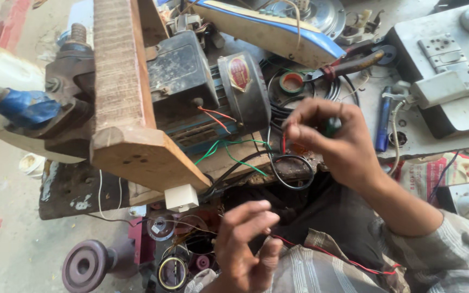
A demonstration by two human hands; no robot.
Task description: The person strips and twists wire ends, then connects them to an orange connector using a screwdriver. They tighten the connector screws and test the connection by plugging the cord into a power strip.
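Observation:
My right hand (332, 144) is raised over the bench edge, its fingers closed around a small green-handled tool (331, 126). Its fingertips also pinch a short red wire end (284, 144). Just left of it stands a dark electric motor (207, 92) with a red oval badge; red and green wires (234, 152) trail from it. A black cable loop (294, 172) hangs below the right hand. My left hand (245, 247) hovers lower, over my lap, with its fingers loosely spread. A thin red wire (343, 259) runs from beside it across my striped sleeve.
A thick wooden plank (120, 92) juts toward me at the left, over a vise (55, 103) with a blue handle. A small white box (182, 197) hangs under the bench. Green tape roll (292, 82), pliers (348, 66), a blue pen (384, 119) and a grey block (446, 81) lie behind. A pulley (85, 266) sits on the floor.

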